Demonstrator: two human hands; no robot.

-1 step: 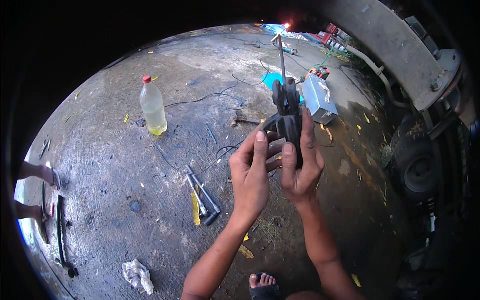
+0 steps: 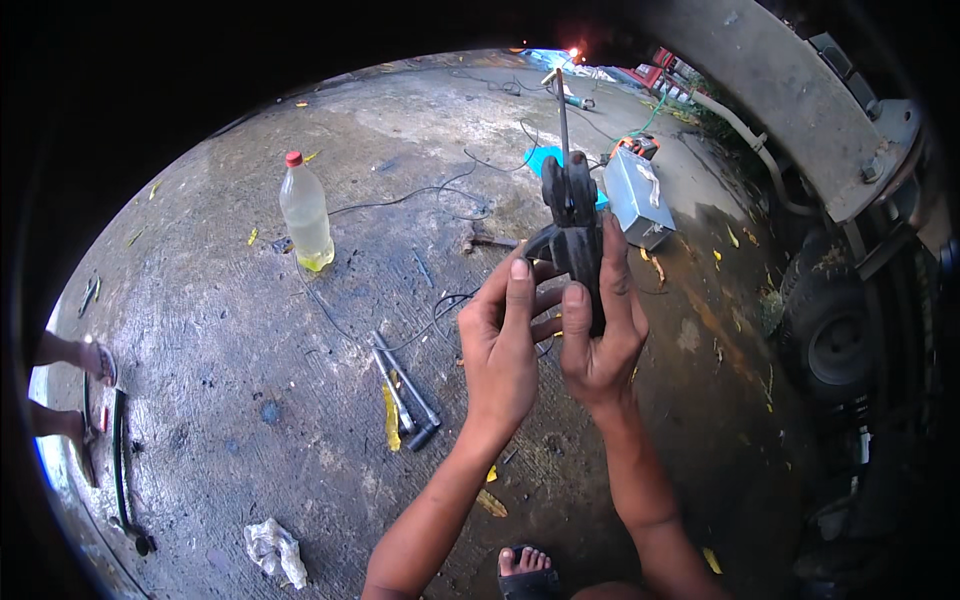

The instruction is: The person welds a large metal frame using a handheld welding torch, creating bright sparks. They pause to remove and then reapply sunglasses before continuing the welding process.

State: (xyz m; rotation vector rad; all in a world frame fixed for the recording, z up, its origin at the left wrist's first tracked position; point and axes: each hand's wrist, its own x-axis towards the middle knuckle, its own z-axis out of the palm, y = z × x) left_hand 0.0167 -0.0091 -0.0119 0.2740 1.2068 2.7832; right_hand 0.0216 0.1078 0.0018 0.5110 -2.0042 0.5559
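While a sandalled foot (image 2: 528, 570) shows at the lower edge, two bare forearms reach up past it to a black clamp-like holder (image 2: 575, 255), raised above the concrete floor (image 2: 350, 290) a little right of the middle. The left hand (image 2: 505, 335) has its thumb and fingers bent about the holder's left side, by the projecting lever; the right hand (image 2: 610, 340) pinches the handle between thumb and fingers, its index finger laid up along the side. A thin rod (image 2: 563, 115) stands nearly upright from the holder's top.

On the floor to the left lies a crumpled white wad (image 2: 275, 552). Farther off, two metal bars (image 2: 407, 390) lie next to a yellow leaf (image 2: 391, 420). Another person's feet (image 2: 95, 362) show at the left rim, and a dark wheel (image 2: 840, 345) stands at the right. Beyond are a hammer (image 2: 490, 240), an upright clear bottle (image 2: 306, 215) with a red cap, and a silvery box (image 2: 640, 195) near a blue sheet (image 2: 545, 158). Farthest, a reddish light (image 2: 574, 53) glows at the top.
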